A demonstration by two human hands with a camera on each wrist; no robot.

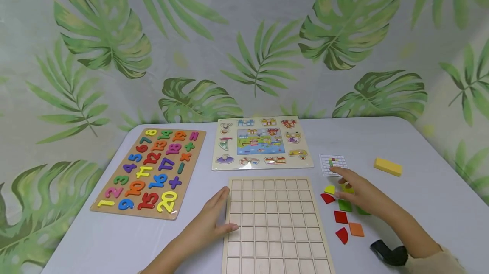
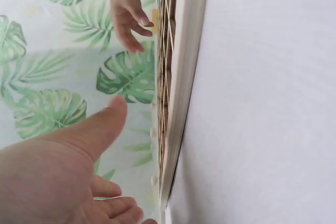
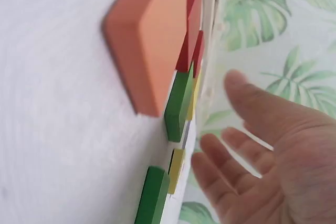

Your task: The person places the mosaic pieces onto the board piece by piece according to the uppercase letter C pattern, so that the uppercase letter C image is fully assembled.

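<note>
My left hand (image 1: 206, 216) rests at the left edge of a wooden grid board (image 1: 274, 208), its thumb over the rim and its fingers extended along the side. On the right, my right hand (image 1: 361, 191) reaches over a small printed card (image 1: 325, 163), index finger extended to its colored squares. Nothing is held in it. Below and around that hand lie flat pieces: a yellow piece (image 1: 330, 189), a red quarter-circle (image 1: 342, 236), a red square (image 1: 341, 217), a green square (image 1: 345, 205) and an orange square (image 3: 152, 40). Part of another green piece (image 3: 152, 195) is hidden under the hand in the head view.
A number puzzle board (image 1: 183, 206) lies at the left. Behind the grid board sits a picture puzzle (image 1: 259, 140). One yellow block (image 1: 387, 166) is at the right. A black band (image 1: 389, 253) is on the right wrist. Leaf-patterned cloth (image 1: 267, 66) hangs behind the white table.
</note>
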